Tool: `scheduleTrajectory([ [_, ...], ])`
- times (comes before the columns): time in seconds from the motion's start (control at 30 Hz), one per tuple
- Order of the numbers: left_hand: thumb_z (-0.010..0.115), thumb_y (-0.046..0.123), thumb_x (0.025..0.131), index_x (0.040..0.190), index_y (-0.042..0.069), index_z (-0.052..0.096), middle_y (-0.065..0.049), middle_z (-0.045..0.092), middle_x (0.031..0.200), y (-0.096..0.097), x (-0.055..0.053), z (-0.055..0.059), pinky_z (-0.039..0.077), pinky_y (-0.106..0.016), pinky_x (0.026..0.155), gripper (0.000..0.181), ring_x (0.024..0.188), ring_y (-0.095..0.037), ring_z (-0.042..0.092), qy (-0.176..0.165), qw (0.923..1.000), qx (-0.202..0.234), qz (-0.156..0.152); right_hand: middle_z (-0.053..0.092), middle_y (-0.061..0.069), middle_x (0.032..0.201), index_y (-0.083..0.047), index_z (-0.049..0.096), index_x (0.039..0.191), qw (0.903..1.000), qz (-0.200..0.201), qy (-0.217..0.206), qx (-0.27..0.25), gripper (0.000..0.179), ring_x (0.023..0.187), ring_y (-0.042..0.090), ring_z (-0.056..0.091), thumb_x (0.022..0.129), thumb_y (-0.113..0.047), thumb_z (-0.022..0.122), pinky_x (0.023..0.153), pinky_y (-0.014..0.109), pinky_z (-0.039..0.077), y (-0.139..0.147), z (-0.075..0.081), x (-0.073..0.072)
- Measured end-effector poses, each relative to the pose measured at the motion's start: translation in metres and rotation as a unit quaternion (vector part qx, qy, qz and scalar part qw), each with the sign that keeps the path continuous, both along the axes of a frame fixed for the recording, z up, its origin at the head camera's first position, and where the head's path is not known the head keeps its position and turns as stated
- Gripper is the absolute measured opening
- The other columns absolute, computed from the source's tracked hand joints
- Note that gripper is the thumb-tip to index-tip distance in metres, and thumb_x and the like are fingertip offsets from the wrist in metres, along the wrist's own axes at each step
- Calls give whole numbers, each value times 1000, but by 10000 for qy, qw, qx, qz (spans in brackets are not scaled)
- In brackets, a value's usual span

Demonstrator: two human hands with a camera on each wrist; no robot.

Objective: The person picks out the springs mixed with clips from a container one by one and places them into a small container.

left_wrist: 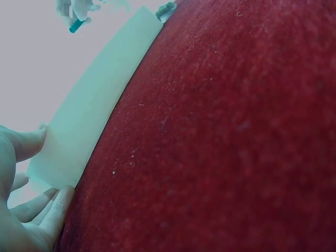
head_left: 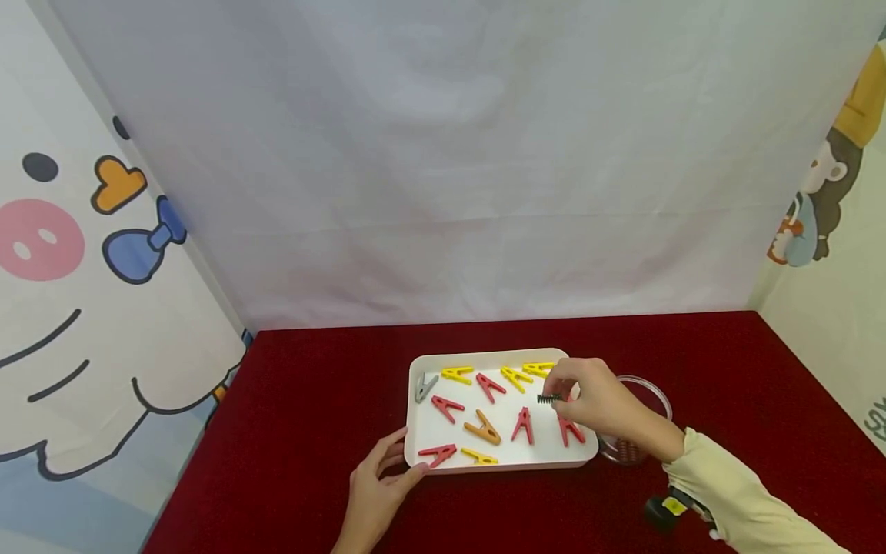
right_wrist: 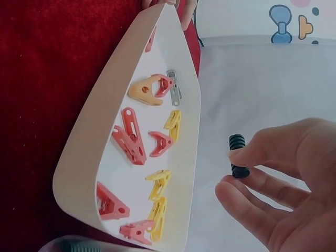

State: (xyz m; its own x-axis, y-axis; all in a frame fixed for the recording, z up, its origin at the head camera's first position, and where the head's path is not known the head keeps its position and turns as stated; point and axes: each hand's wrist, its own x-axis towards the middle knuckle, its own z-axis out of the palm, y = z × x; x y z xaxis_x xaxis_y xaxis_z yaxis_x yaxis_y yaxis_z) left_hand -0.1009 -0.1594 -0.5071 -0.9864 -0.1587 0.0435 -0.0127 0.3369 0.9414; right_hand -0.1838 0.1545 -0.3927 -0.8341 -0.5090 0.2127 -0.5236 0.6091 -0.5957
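A shallow white tray point(head_left: 428, 428) lies on the table, with several red, yellow, orange and grey clothespins spread inside. My left hand point(head_left: 377, 488) grips the tray's near left corner, thumb at the rim and fingers along the outer side. Over the right part of the tray, my right hand point(head_left: 588, 396) pinches a small dark coil spring point(right_wrist: 237, 140) between thumb and fingers. A red clothespin point(head_left: 569, 431) lies just below that hand. In the right wrist view the spring is held clear of the clothespins.
A clear round dish point(head_left: 663, 396) stands right of the tray, partly hidden by the right forearm; a dark ribbed piece point(right_wrist: 79, 245) shows in it. Dark red cloth point(head_left: 311, 415) covers the table. A pale curtain point(head_left: 484, 192) hangs behind, with printed panels at both sides.
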Motion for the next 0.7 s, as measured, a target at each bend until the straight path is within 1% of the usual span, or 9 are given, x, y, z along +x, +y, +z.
scheduleTrajectory([
  [0.17, 82, 26, 74, 126, 15, 59, -8, 63, 108, 0, 0, 0, 53, -25, 72, 57, 98, -23, 61, 26, 10000, -50, 10, 61, -9, 74, -14, 68, 79, 9999, -137, -27, 98, 21, 67, 7, 53, 71, 4, 74, 58, 26, 45, 6, 3, 3],
  [0.3, 81, 25, 75, 126, 15, 59, -9, 64, 108, 0, 0, 1, 53, -25, 72, 57, 98, -23, 61, 38, 10000, -68, 16, 62, -8, 76, -13, 68, 80, 10000, -79, 49, 17, 22, 68, 7, 54, 70, 6, 73, 60, 29, 49, 12, 6, 5],
  [0.53, 81, 26, 75, 126, 15, 59, -9, 63, 108, 1, 0, 2, 53, -26, 72, 57, 98, -23, 61, -15, 9999, -103, 31, 61, -10, 79, -15, 69, 82, 9997, -234, 110, 49, 25, 70, 5, 55, 72, 7, 73, 60, 25, 47, 27, 9, 7],
  [0.7, 81, 26, 75, 127, 15, 59, -8, 63, 108, 1, 0, 3, 54, -27, 72, 58, 98, -23, 61, -38, 9999, -98, 20, 60, -10, 78, -13, 68, 81, 9995, -233, 179, -87, 25, 69, 6, 56, 71, 9, 72, 61, 30, 51, 35, 11, 10],
])
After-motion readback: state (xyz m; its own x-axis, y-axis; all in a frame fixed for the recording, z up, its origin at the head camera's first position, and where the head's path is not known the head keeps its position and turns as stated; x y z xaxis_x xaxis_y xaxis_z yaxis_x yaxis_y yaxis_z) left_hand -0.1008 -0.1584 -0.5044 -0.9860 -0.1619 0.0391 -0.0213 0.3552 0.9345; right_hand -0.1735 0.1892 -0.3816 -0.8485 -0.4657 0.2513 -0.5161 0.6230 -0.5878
